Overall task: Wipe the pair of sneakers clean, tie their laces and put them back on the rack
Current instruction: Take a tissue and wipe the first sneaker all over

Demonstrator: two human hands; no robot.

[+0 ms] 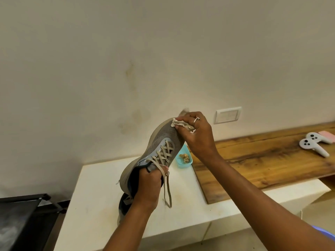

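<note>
A grey sneaker (159,140) with a light blue panel and beige laces is held up in the air, toe pointing up and away. My left hand (149,185) grips it at the tongue and collar, and its loose lace ends hang down. My right hand (196,134) pinches a crumpled white wipe (181,123) against the toe. Behind my left wrist, the second sneaker (124,205) lies on the white bench, mostly hidden. The black shoe rack (23,212) stands at the lower left.
A white bench (96,192) runs below the shoe, with a small teal tray (186,163) holding used wipe scraps. A wooden board (262,160) extends right, carrying two white game controllers (311,144) and a pink item (328,135). A wall socket (228,115) sits behind.
</note>
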